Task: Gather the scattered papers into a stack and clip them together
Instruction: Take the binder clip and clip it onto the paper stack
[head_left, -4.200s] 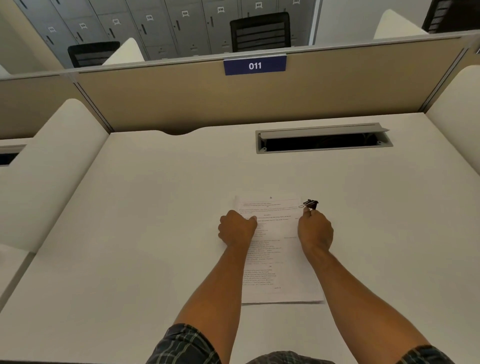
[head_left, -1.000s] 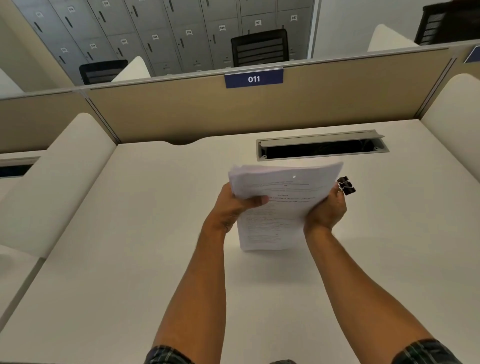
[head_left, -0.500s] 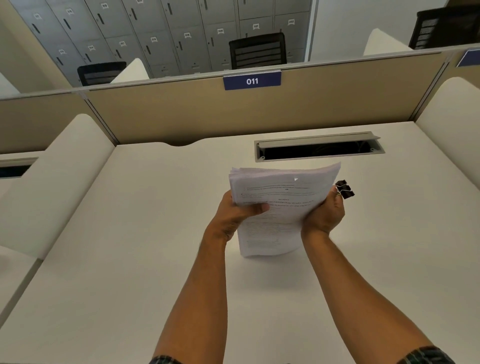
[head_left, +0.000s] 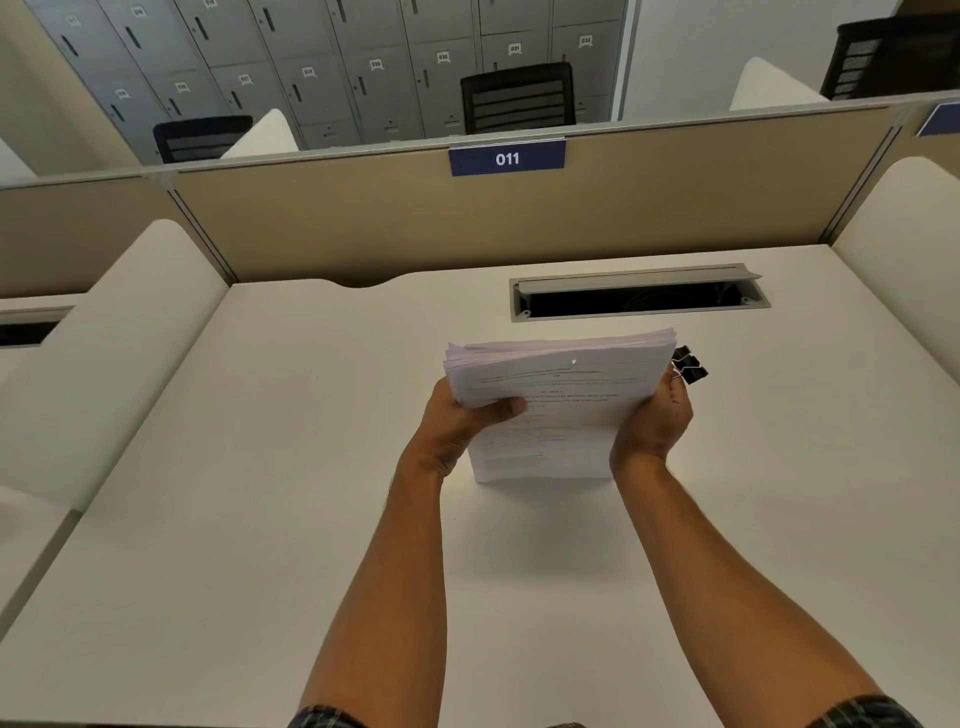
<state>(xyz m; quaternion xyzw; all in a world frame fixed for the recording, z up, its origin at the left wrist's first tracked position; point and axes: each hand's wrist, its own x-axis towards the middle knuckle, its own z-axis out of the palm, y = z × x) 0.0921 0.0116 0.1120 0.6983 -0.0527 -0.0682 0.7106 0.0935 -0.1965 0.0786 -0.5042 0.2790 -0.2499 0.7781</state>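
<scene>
Both hands grasp the stack of papers (head_left: 558, 395) upright: my left hand (head_left: 460, 423) curls round its left edge with the thumb laid across the front sheet, and my right hand (head_left: 655, 421) wraps the right edge while also pinching a black binder clip (head_left: 690, 365) at its fingertips, the clip poking out just beside the stack's upper right corner. From where I sit, the sheets look gathered, with the bottom edge resting on or just above the white desk (head_left: 260, 493), so I judge this to be the squaring step, tapping the edges level before clipping. The top edges are fanned slightly, so they are not yet flush. Next I would need the left hand to hold the stack alone, freeing the right to squeeze the clip open and slide it over an edge; the risk is sheets slipping askew during that handover. Beyond the stack, a cable slot (head_left: 639, 300) lies open in the desk, and a divider with the label 011 (head_left: 507, 158) stands behind.
</scene>
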